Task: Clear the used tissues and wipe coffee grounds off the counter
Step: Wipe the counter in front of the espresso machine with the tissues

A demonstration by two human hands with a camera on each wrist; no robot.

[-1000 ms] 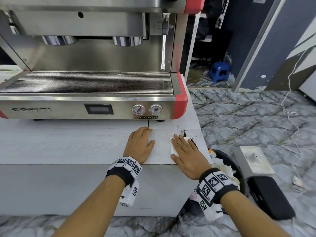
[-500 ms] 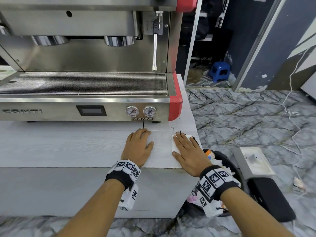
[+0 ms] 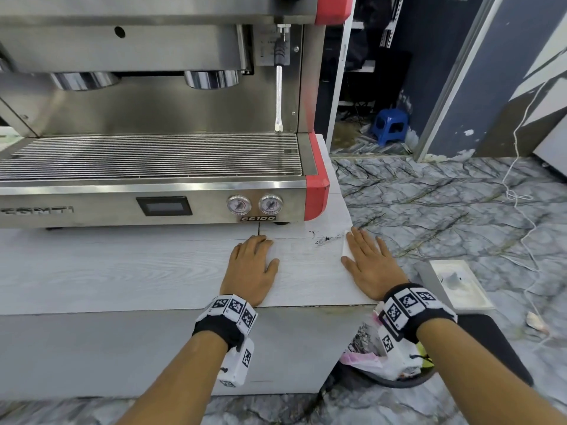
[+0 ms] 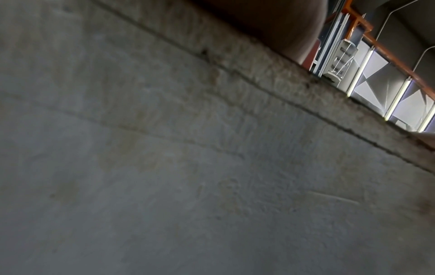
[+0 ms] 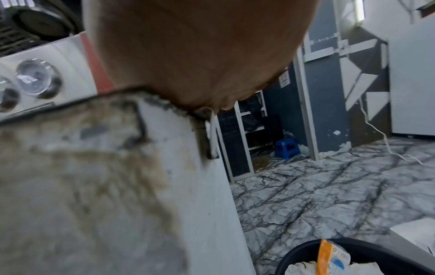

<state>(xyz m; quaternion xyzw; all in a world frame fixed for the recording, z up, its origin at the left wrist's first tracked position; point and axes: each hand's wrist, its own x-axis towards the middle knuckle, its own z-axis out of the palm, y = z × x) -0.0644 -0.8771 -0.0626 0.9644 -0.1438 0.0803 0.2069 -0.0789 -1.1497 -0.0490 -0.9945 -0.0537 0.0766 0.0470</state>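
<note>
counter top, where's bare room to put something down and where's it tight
Free: the counter strip left of the left hand, between the espresso machine and the front edge. A narrower bare patch lies between the two hands. Crowded: the right corner, where the right hand presses a tissue flat beside the coffee grounds.
</note>
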